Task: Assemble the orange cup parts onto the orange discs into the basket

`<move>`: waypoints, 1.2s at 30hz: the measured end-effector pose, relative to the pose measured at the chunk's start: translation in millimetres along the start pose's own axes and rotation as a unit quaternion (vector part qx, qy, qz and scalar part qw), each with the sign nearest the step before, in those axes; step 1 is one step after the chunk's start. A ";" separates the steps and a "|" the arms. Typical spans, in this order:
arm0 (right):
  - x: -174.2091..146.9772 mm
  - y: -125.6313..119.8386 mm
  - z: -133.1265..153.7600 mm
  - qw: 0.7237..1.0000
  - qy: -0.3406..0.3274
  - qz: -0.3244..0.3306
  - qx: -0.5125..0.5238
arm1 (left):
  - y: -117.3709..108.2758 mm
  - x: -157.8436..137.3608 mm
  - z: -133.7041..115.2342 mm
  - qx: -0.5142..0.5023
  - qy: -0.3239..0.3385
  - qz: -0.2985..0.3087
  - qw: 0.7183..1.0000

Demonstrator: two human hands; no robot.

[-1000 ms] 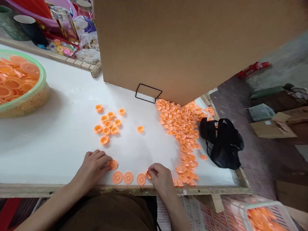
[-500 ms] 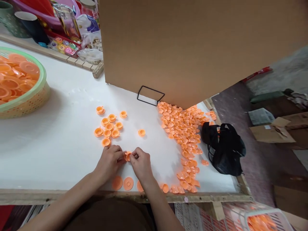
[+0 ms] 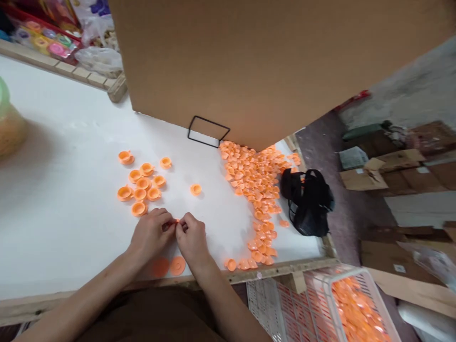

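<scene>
My left hand (image 3: 152,231) and my right hand (image 3: 191,238) meet above the white table near its front edge. Both are closed in a pinch on a small orange toy cup (image 3: 177,220), nearly all of it hidden by the fingers. Just beyond my left hand stands an orange cup on a saucer (image 3: 139,208), one of several in a loose cluster. A single cup (image 3: 195,189) sits apart, farther back. Below my hands two flat orange saucers lie near the edge, one a ringed saucer (image 3: 177,266).
A heap of loose orange cups (image 3: 254,178) spreads on the right, beside a black bag (image 3: 308,202). Behind rises a large cardboard box (image 3: 256,66) with a black wire frame (image 3: 208,130). A green basket rim (image 3: 3,97) shows at left; a white crate (image 3: 384,294) stands below right.
The view has shifted, so table things appear farther left and more of the crate shows. My hands have drawn together, and their fingers now cover most of the cup that showed between them.
</scene>
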State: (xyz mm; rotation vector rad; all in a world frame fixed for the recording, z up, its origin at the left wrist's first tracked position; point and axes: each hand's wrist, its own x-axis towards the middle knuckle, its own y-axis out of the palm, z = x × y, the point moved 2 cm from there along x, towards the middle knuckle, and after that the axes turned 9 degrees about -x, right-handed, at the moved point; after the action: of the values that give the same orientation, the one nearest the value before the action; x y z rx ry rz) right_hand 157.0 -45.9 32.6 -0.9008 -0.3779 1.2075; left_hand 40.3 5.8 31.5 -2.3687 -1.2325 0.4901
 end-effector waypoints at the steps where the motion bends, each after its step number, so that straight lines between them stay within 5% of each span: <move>1: 0.2 -4.6 -2.4 1.000 -0.008 0.015 0.018 | -1.2 1.0 0.9 0.013 -0.013 0.005 1.000; 6: -28.8 -75.8 -48.6 1.000 -0.007 -0.014 -0.006 | -28.0 0.9 17.1 0.059 -0.056 -0.063 0.995; 9: -58.8 -113.5 -91.8 0.990 0.039 0.002 -0.136 | -48.7 -16.7 26.2 0.100 0.000 -0.128 0.987; 11: -70.7 -119.5 -111.3 0.980 0.057 0.027 -0.189 | -50.1 -32.5 25.7 0.111 0.060 -0.073 0.989; 14: -70.0 -106.3 -115.8 0.980 0.077 0.032 -0.183 | -32.3 -50.7 16.7 0.081 0.158 0.117 0.977; 16: -59.2 -92.1 -105.1 0.987 0.086 0.005 -0.135 | -18.1 -52.3 11.3 0.075 0.184 0.160 0.967; 22: -17.6 -51.4 -55.7 0.993 0.079 -0.029 0.084 | 0.8 -23.6 12.9 0.086 0.156 0.004 0.984; 31: -5.4 -12.1 -13.8 0.997 0.050 0.025 0.057 | 6.8 -18.3 20.5 0.047 0.106 -0.013 0.993; 36: -4.5 -10.5 -6.6 0.999 0.031 0.030 0.011 | -2.8 -10.3 11.2 -0.052 0.037 0.047 0.997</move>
State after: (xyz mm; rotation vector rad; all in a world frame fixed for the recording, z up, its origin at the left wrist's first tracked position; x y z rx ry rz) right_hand 166.8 -53.4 37.5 -0.9332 -0.2893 1.2334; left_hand 27.3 1.0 24.7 -2.5190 -1.1428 0.3715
